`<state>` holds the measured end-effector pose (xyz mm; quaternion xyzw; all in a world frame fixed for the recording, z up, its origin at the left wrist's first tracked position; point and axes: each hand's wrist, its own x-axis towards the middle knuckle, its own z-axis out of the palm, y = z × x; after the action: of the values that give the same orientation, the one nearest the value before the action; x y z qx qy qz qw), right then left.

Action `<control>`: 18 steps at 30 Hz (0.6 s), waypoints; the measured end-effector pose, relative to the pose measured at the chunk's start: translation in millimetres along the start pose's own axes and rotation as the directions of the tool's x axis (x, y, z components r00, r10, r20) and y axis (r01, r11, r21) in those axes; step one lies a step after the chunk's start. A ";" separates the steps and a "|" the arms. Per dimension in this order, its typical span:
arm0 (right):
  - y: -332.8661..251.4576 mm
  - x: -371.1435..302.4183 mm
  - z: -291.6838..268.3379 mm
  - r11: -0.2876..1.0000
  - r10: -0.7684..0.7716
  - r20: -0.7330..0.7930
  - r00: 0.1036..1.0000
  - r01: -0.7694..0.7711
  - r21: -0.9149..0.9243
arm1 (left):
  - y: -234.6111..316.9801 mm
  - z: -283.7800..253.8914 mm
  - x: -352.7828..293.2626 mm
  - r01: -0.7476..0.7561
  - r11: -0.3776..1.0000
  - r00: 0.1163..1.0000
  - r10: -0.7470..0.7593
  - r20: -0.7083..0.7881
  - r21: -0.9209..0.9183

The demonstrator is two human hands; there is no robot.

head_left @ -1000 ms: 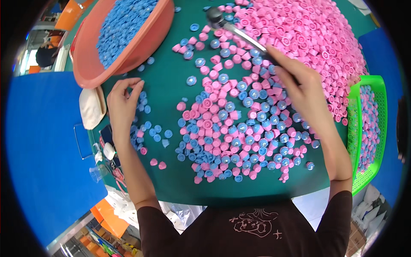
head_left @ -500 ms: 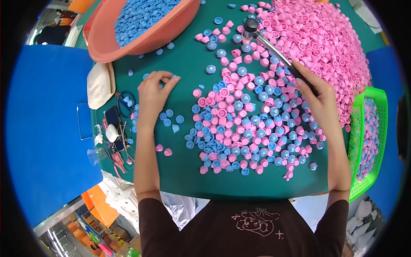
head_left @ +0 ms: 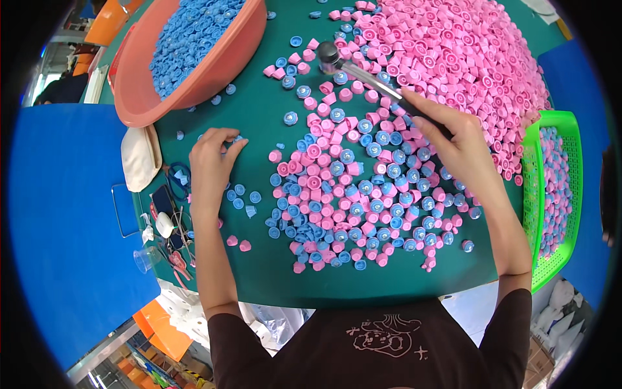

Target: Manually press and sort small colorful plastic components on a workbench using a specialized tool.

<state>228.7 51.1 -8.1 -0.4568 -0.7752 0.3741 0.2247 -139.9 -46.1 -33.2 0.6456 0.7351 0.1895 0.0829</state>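
Observation:
My left hand [head_left: 212, 159] hovers over the green table, thumb and forefinger pinched on a small blue plastic cap [head_left: 238, 138], partly hidden by the fingertips. My right hand [head_left: 450, 133] is wrapped round the dark grip of a hammer [head_left: 370, 80]. Its shiny shaft points to the upper left, and its black rounded head [head_left: 329, 53] is above several loose pieces. Between my arms spread many pink cup-shaped pieces [head_left: 315, 182] and blue caps [head_left: 255, 196]. Some pink cups have blue flower-shaped tops [head_left: 365, 187] fitted on them.
An orange-pink basin [head_left: 223, 71] of blue caps stands at the far left. A large heap of pink cups [head_left: 453, 58] fills the far right. At the right edge, a green basket [head_left: 570, 194] holds pink-and-blue pieces. Left lie a cream cloth [head_left: 140, 159], pink-handled scissors [head_left: 178, 260] and a clear cup [head_left: 144, 259].
The whole view has shifted, so the table's things appear lower and further left. Against the pieces, the hammer has moved left. My left hand keeps its pinch on the blue cap.

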 end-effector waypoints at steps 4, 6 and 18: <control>-2.5 2.3 6.9 0.989 -0.122 0.081 0.989 0.128 -0.071 | 10.2 -6.9 4.3 0.051 0.997 0.997 -0.054 0.055 0.062; -0.7 3.6 8.3 0.976 -0.137 0.080 0.987 0.148 -0.159 | 3.4 -6.7 0.7 0.078 0.996 0.995 -0.081 0.059 0.043; -9.0 8.0 -7.0 0.998 0.049 0.032 0.998 -0.048 -0.040 | 80.2 19.6 60.9 -0.163 0.960 0.986 0.164 -0.016 -0.227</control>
<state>224.8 58.0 3.3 -0.4735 -0.7746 0.3719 0.1938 -68.4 24.6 -12.7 0.6907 0.6525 0.2777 0.1416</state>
